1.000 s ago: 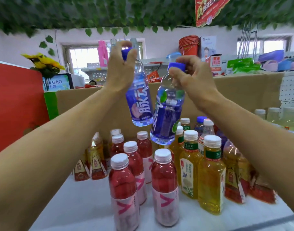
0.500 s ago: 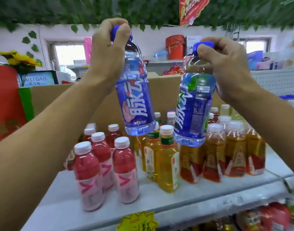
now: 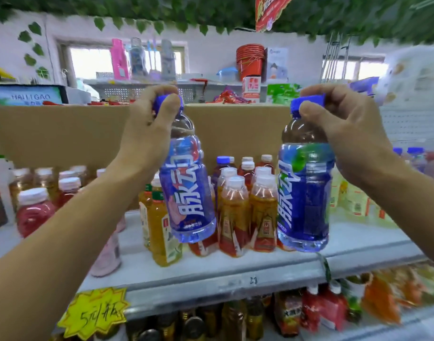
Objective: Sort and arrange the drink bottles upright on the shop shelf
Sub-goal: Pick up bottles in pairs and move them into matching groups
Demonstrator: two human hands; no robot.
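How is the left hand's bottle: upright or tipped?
Slightly tipped: the blue bottle hangs cap-up from the left hand, its base right of its cap.

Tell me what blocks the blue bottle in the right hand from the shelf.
Nothing visible. The green-marked blue plastic bottle hangs from the right hand above bare white shelf; amber tea bottles stand close on its left.

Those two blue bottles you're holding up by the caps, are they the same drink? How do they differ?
The left bottle has pink and red on its label; the right bottle has green. The left bottle hangs tilted, base swung rightward; the right bottle hangs nearly upright. Shared: blue caps, white lettering, and each is gripped at the cap, by the left hand and right hand.
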